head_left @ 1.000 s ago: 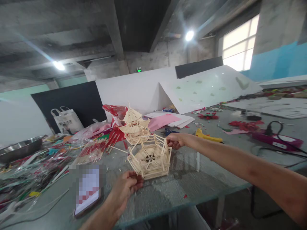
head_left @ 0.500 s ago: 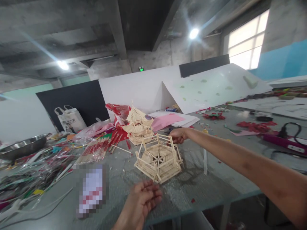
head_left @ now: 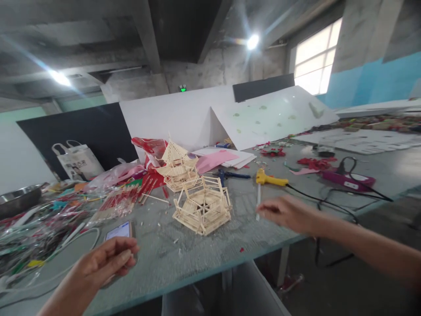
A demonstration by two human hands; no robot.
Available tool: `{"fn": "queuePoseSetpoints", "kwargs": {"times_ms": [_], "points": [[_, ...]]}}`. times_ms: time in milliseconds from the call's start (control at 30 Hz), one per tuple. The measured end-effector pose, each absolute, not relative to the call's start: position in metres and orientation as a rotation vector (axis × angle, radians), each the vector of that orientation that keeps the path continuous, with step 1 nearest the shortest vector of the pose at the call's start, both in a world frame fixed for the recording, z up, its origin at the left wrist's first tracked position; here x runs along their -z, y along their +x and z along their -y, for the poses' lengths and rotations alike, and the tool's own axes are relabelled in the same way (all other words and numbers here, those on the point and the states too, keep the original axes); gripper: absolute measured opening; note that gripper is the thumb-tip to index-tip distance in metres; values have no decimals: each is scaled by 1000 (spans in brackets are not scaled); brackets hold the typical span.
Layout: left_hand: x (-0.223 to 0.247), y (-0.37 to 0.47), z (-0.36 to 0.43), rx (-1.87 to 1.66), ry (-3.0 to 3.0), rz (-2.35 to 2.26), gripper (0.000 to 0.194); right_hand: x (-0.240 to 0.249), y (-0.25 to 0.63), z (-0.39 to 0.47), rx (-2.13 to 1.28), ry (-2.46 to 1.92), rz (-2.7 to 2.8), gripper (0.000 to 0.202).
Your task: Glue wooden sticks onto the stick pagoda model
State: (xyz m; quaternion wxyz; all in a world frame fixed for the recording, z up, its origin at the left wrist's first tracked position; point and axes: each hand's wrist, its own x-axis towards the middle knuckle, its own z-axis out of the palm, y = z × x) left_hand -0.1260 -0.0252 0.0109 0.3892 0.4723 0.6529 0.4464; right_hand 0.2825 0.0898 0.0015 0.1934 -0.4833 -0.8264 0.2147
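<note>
Head view: with a clock face centred on the hexagonal stick frame (head_left: 194,210), which sits upright on the grey table (head_left: 158,267) with a railing of sticks around its rim, the left hand (head_left: 110,262) is at 8 o'clock, well apart from it. Its fingers are curled narrow toward the thumb, in front of the phone (head_left: 118,230); I cannot tell whether they pinch anything. At 3 o'clock, the right hand (head_left: 286,213) has its fingers bunched forward, also clear of the frame; their grip cannot be told. Its fingertips overlap a white rod (head_left: 258,193) below the yellow glue gun (head_left: 271,179) at 2 o'clock; contact is unclear. Just behind the frame, at 11 o'clock, stands the stick pagoda (head_left: 179,167). Plastic-wrapped sticks (head_left: 121,199) lie at 9 o'clock.
</note>
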Motion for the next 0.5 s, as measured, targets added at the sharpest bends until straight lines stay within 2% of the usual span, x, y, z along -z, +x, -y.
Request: {"fn": "queuePoseSetpoints", "kwargs": {"times_ms": [200,333,433,500], "points": [[-12,-135,8,-982,1737,-1812,30,35,257,-56,-579,-1116,2488,29],[-15,-139,-40,-600,2269,-1985,22,44,244,-66,-654,-1102,2326,31],[-10,-142,-90,-185,2585,-2014,18,56,242,-72,-704,-1094,2185,34],[-5,-146,-125,-130,2632,-2001,18,66,242,-73,-673,-1065,2140,36]]}}
